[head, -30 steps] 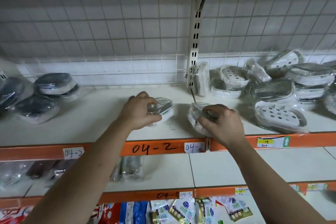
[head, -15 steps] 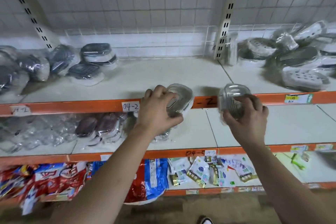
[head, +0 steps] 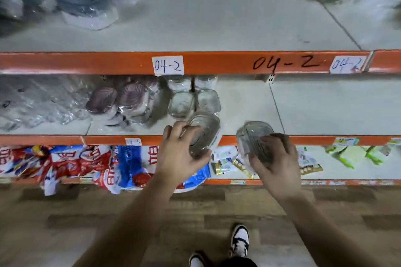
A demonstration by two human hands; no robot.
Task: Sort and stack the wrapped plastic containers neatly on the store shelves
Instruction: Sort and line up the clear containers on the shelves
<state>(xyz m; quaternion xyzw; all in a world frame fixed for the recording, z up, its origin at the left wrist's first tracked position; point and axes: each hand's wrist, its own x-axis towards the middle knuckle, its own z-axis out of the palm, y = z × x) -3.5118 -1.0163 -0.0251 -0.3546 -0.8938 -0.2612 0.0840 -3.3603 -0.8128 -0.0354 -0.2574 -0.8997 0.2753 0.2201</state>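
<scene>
A: Where are the tubs?
B: At the middle shelf's front edge. The left hand grips the left tub, the right hand the right tub — fingers curled round each, tubs apart.

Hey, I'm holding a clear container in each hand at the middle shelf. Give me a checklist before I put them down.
1. Left hand grips the left container: ok.
2. Right hand grips the right container: ok.
3. Matching clear containers already stand on the middle shelf: ok.
4. Bare shelf surface to their right for both: ok.
5. Both held containers undamaged: cannot tell, blurred.
</scene>
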